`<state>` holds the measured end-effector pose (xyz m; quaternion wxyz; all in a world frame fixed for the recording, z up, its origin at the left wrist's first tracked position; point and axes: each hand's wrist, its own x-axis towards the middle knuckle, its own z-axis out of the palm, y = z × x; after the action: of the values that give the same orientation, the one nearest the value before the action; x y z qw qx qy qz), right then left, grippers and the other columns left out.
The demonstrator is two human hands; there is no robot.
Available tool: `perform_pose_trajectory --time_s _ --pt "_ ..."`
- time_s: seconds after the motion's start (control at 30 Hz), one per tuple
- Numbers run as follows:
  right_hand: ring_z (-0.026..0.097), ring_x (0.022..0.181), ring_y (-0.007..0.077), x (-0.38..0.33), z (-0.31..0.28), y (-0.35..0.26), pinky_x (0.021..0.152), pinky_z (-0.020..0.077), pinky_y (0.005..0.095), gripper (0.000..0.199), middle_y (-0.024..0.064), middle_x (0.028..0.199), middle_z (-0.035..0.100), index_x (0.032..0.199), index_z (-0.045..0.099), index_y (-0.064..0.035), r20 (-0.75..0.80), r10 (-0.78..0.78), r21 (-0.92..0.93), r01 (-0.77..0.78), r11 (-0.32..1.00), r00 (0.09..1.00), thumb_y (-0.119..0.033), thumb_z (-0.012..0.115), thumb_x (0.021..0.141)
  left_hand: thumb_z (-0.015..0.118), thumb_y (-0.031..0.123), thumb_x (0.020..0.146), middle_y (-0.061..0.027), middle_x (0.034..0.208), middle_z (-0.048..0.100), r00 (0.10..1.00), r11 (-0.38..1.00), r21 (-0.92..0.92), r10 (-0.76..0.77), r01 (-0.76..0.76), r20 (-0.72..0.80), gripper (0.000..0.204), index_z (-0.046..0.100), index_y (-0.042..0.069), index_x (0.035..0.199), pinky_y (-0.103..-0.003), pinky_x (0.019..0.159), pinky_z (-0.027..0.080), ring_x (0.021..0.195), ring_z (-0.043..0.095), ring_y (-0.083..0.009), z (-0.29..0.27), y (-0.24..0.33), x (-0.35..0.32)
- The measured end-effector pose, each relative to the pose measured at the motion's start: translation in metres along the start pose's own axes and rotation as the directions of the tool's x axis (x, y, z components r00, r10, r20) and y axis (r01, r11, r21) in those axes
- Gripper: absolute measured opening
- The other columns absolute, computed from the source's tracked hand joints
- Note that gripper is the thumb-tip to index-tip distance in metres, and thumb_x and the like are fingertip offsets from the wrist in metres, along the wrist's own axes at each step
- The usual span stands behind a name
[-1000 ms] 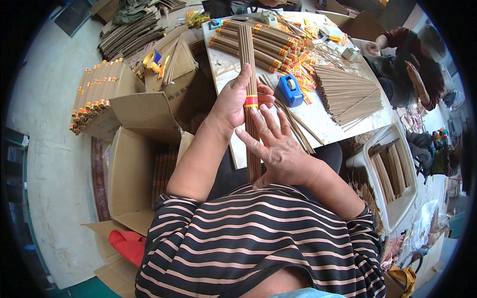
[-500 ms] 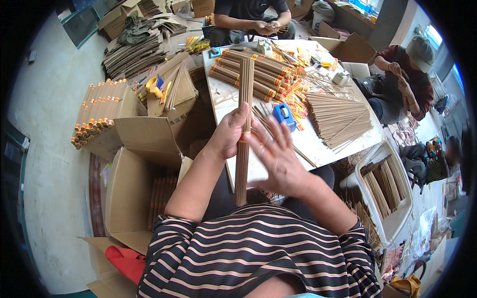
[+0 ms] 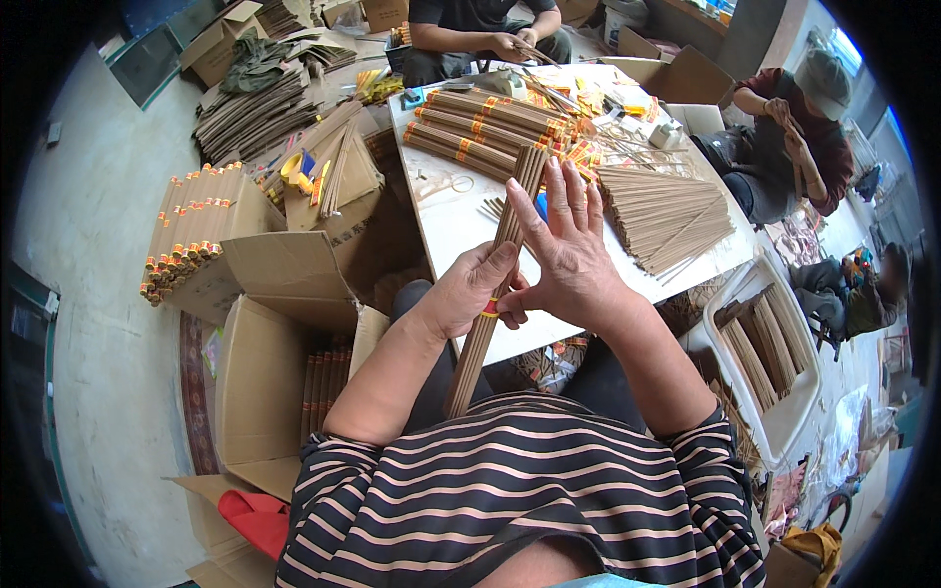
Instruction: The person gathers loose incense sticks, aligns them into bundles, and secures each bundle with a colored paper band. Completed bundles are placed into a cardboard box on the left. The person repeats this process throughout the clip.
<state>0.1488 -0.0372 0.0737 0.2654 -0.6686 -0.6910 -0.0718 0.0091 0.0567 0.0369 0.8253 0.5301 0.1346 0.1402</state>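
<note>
My left hand (image 3: pixel 461 289) is closed round a bundle of brown incense sticks (image 3: pixel 472 361), held tilted over my lap at the table's near edge. A red and yellow paper band (image 3: pixel 490 307) circles the bundle just below my left fingers. My right hand (image 3: pixel 573 260) is open, its fingers stretched upward beside the bundle and its thumb side against the sticks near the band. Behind it, only a bit of the blue tape dispenser (image 3: pixel 541 205) shows. On the white table (image 3: pixel 428 201), several banded bundles (image 3: pixel 461 145) lie stacked beyond my hands.
Loose incense sticks (image 3: pixel 662 211) fan out at the table's right. An open cardboard box (image 3: pixel 245 377) with bundles inside stands at my left, near stacked bundles (image 3: pixel 196 220). A white plastic bin (image 3: pixel 784 421) holds sticks at my right. Two people sit across and to the right, handling sticks.
The bundle has tilted, its top now leaning right and its lower end shifted left. My right hand has risen beside it, fingers now upright, covering most of the tape dispenser.
</note>
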Motion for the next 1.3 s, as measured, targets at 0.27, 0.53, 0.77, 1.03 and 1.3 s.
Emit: perform_pose_trajectory --time_s 0.27,0.53,0.77,1.03,1.3 --pt "0.003 0.135 0.0439 -0.002 0.003 0.006 0.104 0.0059 0.0581 0.12 0.0298 0.144 0.006 0.143 0.017 -0.0254 -0.032 -0.025 -0.03 0.024 0.999 0.999 -0.043 0.083 0.044 0.048 0.052 0.087 -0.0075 0.07 0.056 1.0 0.999 0.039 0.002 -0.002 0.007 0.05 0.047 0.002 0.091 -0.025 0.049 0.052 0.053 0.06 -0.0153 0.001 -0.006 0.003" --pt "0.012 0.136 0.0285 -0.015 0.015 0.012 0.109 0.0168 0.0392 0.117 0.0203 0.145 0.015 0.143 0.005 -0.0061 0.044 0.144 0.786 -0.123 0.606 0.989 -0.03 0.083 0.058 0.048 0.056 0.084 -0.007 0.069 0.057 0.925 0.937 0.144 0.341 -0.319 -0.169 0.051 0.049 0.006 0.083 -0.023 0.049 0.047 0.053 0.056 -0.0127 0.008 0.017 0.011" --pt "0.052 0.084 0.0108 -0.027 0.061 -0.016 0.075 0.0444 0.0255 0.042 0.0046 0.087 0.054 0.109 0.047 -0.0033 0.369 0.271 0.812 -0.45 0.371 0.889 -0.021 0.069 0.078 0.067 0.016 0.082 -0.0074 0.068 0.055 0.814 0.839 0.016 0.532 -0.544 -0.232 0.022 0.048 0.006 0.085 -0.026 0.05 0.047 0.054 0.055 -0.0147 0.022 0.029 0.019" --pt "0.043 0.047 0.008 -0.041 0.031 -0.013 0.043 0.0359 0.0236 0.025 -0.0018 0.059 0.046 0.081 0.049 -0.007 0.708 0.042 0.695 -0.706 0.133 0.705 -0.024 0.067 0.082 0.064 0.034 0.083 0.0 0.054 0.048 0.89 0.83 -0.357 0.455 -0.429 -0.013 0.031 0.048 0.012 0.067 -0.026 0.044 0.037 0.045 0.047 -0.0109 -0.002 0.07 0.022" --pt "0.047 0.064 0.0141 -0.027 0.038 0.004 0.06 0.0421 0.0274 0.044 0.0037 0.072 0.049 0.099 0.051 -0.0024 0.435 0.063 0.773 -0.408 0.486 0.898 -0.034 0.072 0.076 0.061 0.026 0.086 0.0015 0.052 0.043 0.819 0.817 -0.132 0.526 -0.562 -0.229 0.026 0.048 0.011 0.069 -0.024 0.041 0.036 0.042 0.042 -0.0098 0.015 0.071 0.022"
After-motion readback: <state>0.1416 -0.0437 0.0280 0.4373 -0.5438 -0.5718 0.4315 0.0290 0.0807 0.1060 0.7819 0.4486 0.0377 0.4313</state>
